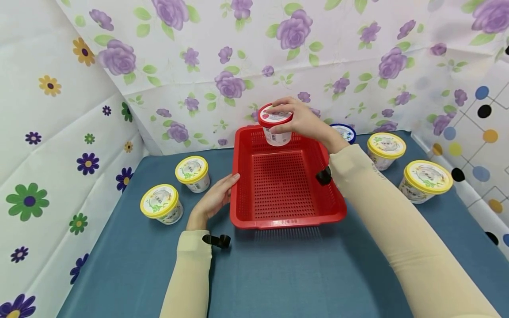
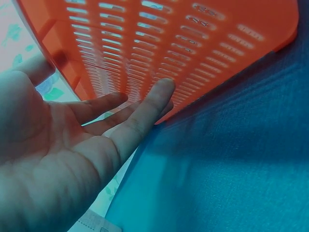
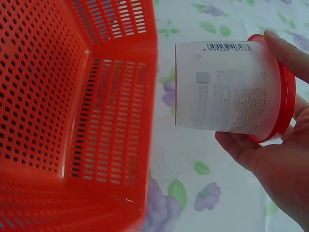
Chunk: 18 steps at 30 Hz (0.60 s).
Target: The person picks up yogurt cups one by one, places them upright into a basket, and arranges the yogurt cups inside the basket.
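Observation:
A red plastic basket (image 1: 284, 185) with perforated sides and bottom sits in the middle of the blue-covered table. At its left side is my left hand (image 1: 214, 199), thumb at the rim and fingers against the slotted outer wall (image 2: 145, 53). My right hand (image 1: 300, 119) grips a white tub with a red lid (image 1: 278, 136) over the basket's far end. In the right wrist view, fingers and thumb span the red lid (image 3: 285, 96), and a barcode shows on the tub's side. The tub is clear of the basket rim.
Two yellow-lidded tubs (image 1: 192, 173) (image 1: 161, 203) stand left of the basket. On the right are two more yellow-lidded tubs (image 1: 385, 150) (image 1: 425, 180). A blue-lidded tub (image 1: 345, 132) is partly hidden behind the right forearm. Flowered cloth (image 1: 226, 57) hangs behind the table.

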Each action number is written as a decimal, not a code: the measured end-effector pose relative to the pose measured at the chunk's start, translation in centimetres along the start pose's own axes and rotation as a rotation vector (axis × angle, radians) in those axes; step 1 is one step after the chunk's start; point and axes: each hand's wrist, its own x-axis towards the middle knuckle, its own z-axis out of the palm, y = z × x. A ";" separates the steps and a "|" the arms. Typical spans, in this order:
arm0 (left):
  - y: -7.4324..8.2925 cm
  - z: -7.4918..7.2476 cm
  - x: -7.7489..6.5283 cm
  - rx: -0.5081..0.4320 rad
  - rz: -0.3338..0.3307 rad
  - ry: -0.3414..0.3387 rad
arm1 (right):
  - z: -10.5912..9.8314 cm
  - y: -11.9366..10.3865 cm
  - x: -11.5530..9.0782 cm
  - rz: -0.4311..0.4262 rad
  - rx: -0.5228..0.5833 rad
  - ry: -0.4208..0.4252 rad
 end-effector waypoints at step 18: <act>-0.1 -0.1 -0.1 0.012 0.015 -0.010 | 2.5 0.6 1.8 0.028 0.049 0.009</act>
